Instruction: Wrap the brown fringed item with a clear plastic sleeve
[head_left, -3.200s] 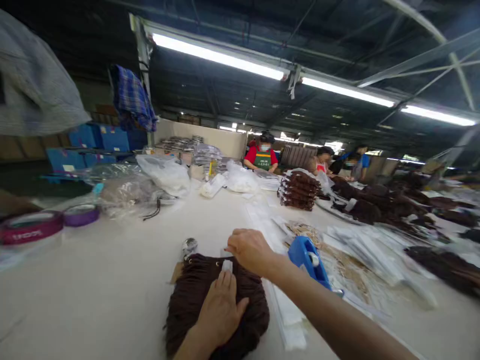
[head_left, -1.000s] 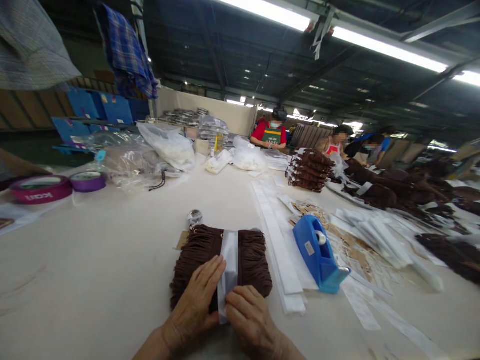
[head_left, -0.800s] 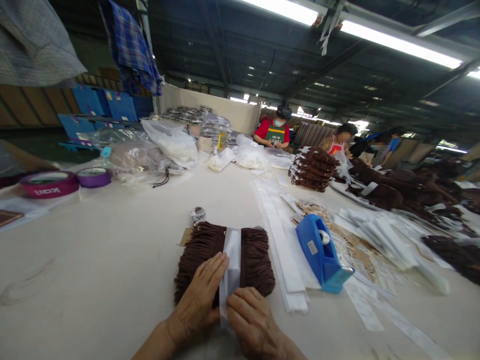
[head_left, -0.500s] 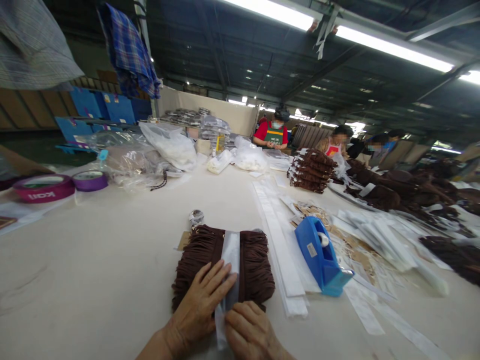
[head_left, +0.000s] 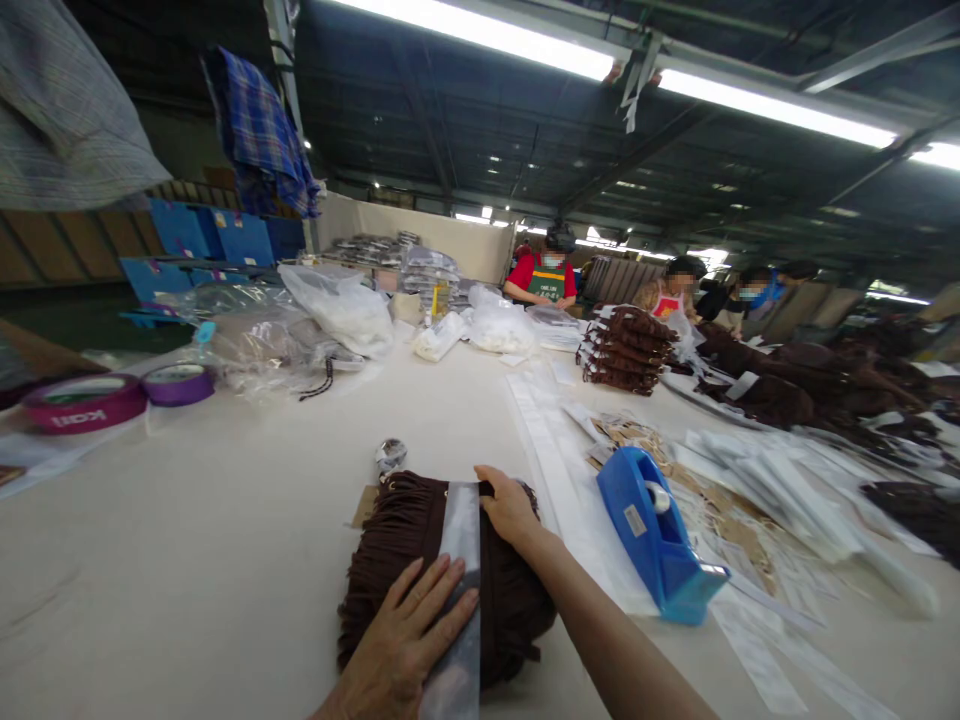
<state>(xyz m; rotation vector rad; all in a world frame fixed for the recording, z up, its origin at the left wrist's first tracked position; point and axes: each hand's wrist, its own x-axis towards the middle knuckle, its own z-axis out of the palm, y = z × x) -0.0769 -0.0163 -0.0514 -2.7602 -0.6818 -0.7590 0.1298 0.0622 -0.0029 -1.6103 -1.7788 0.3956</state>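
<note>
A dark brown fringed bag (head_left: pixel 409 535) lies on the table before me, with a translucent white strip (head_left: pixel 463 520) running lengthwise over its middle. My left hand (head_left: pixel 409 630) rests flat on the strip and the fringe, fingers stretched out. At the bag's far edge, my right hand (head_left: pixel 511 505) curls its fingers over the top, close beside the strip's upper end; the fingertips are partly hidden. A small wrapped shiny piece (head_left: pixel 391 455) and a brown card tag (head_left: pixel 365 506) stick out at the bag's upper left.
Right of the bag stands a blue tape dispenser (head_left: pixel 660 535), beside white strips (head_left: pixel 544 430) and loose tags. Farther back are stacked brown fringed bags (head_left: pixel 628 348) and clear plastic bags (head_left: pixel 337 305). Tape rolls (head_left: pixel 86 403) lie left. Co-workers (head_left: pixel 547 275) are across the table.
My right hand has moved from the strip's near end to the bag's far edge. My left hand stays flat on the strip. The view has shifted slightly.
</note>
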